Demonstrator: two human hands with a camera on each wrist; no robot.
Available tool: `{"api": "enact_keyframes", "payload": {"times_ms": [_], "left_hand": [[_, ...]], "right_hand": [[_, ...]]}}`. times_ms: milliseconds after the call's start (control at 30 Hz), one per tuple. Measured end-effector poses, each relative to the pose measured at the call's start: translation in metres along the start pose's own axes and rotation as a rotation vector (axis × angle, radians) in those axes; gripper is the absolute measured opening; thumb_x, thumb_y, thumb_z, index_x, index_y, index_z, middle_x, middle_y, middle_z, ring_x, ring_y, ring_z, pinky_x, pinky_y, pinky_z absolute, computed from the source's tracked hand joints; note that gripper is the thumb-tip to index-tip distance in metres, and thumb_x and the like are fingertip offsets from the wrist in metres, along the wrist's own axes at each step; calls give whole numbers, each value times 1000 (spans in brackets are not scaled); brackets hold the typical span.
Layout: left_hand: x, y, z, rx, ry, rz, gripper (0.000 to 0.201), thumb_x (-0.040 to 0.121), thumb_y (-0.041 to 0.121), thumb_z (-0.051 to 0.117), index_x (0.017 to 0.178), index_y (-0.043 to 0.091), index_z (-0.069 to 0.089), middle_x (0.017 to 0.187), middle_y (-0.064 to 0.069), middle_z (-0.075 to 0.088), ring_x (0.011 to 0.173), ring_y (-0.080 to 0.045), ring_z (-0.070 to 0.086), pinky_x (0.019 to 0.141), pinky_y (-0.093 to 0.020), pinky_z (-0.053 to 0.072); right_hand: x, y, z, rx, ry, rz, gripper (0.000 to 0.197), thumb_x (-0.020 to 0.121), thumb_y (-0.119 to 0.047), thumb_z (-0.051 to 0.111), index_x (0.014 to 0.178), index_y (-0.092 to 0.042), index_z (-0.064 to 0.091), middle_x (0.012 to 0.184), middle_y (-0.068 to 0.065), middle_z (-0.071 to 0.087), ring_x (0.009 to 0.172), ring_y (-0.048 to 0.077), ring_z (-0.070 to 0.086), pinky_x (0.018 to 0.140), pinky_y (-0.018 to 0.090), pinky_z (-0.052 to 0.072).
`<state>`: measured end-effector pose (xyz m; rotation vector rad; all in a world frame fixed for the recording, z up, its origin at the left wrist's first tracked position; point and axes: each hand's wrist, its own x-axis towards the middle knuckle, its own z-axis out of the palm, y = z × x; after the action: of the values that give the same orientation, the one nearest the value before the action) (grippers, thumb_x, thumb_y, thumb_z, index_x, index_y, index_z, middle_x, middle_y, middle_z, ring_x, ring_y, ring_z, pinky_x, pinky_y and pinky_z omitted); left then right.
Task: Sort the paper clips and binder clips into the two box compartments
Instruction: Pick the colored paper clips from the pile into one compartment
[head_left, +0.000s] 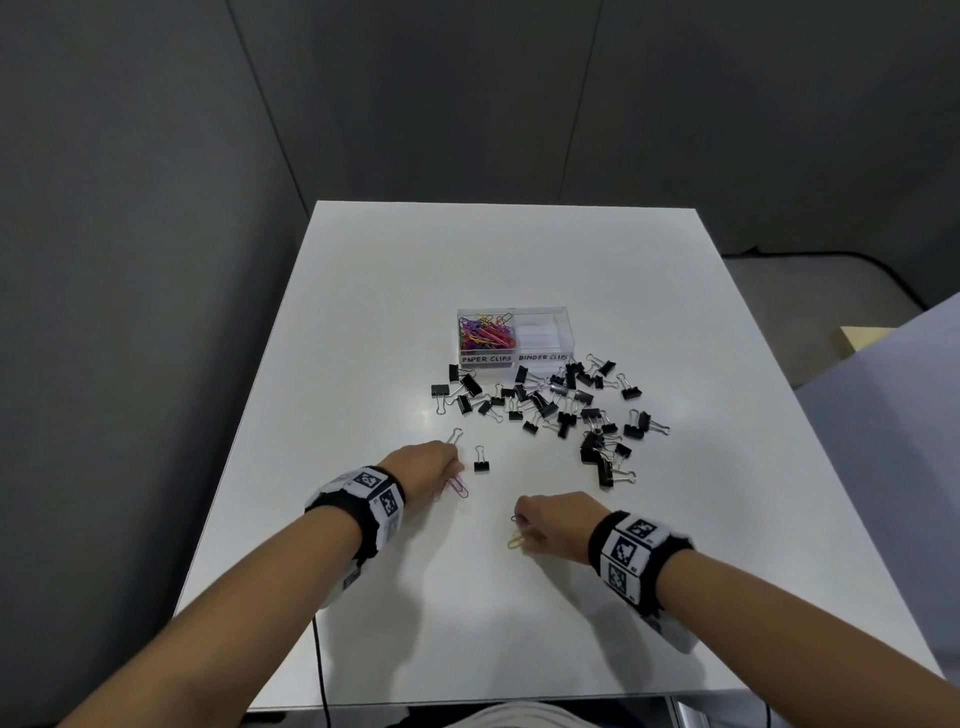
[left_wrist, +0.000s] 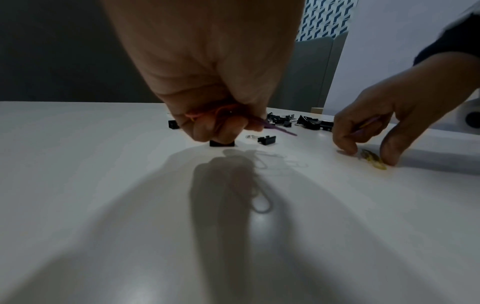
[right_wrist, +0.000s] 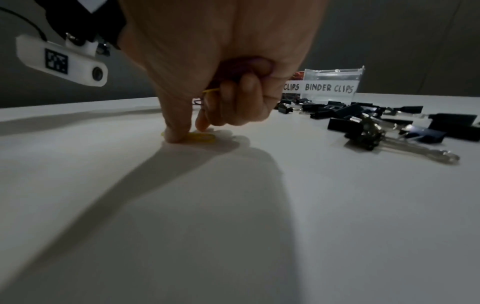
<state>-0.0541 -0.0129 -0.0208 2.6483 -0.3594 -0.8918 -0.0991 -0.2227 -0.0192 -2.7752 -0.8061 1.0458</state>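
Note:
A clear two-compartment box (head_left: 540, 340) stands mid-table; its left half, labelled PAPER CLIPS, holds several coloured paper clips (head_left: 485, 332), and its right half, labelled BINDER CLIPS (right_wrist: 329, 88), looks bare. Many black binder clips (head_left: 550, 397) lie scattered in front of it. My left hand (head_left: 434, 465) grips a bunch of coloured paper clips (left_wrist: 272, 126), with a pink one (head_left: 457, 486) sticking out. My right hand (head_left: 543, 522) holds a few clips in its curled fingers while thumb and forefinger pinch a yellow paper clip (head_left: 515, 541) on the table (right_wrist: 200, 137).
A single binder clip (head_left: 481, 460) lies just right of my left hand. The white table (head_left: 363, 322) has open surface on the left and near me. A dark cable (head_left: 319, 670) hangs at the front edge. Grey walls stand behind.

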Motion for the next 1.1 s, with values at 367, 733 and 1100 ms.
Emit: {"api": "enact_keyframes", "payload": {"times_ms": [367, 733, 1100], "left_hand": [[29, -5, -33, 48, -26, 11, 31, 100, 24, 40, 111, 1, 57, 116, -15, 64, 106, -29, 58, 89, -34, 43], [52, -26, -91, -98, 114, 43, 20, 95, 14, 50, 101, 3, 65, 80, -6, 61, 62, -12, 53, 56, -10, 35], [62, -48, -105, -134, 133, 31, 21, 95, 13, 50, 106, 2, 64, 104, -14, 67, 75, -14, 52, 69, -19, 38]], "right_hand": [[27, 26, -39, -118, 47, 32, 30, 100, -29, 32, 108, -7, 49, 90, 6, 61, 76, 23, 59, 64, 30, 45], [109, 38, -186, -37, 264, 110, 22, 99, -19, 33, 105, -7, 50, 82, 6, 53, 77, 22, 48, 67, 32, 40], [162, 38, -199, -63, 194, 109, 35, 91, -8, 49, 125, -11, 48, 123, 15, 54, 108, 33, 56, 87, 37, 47]]}}
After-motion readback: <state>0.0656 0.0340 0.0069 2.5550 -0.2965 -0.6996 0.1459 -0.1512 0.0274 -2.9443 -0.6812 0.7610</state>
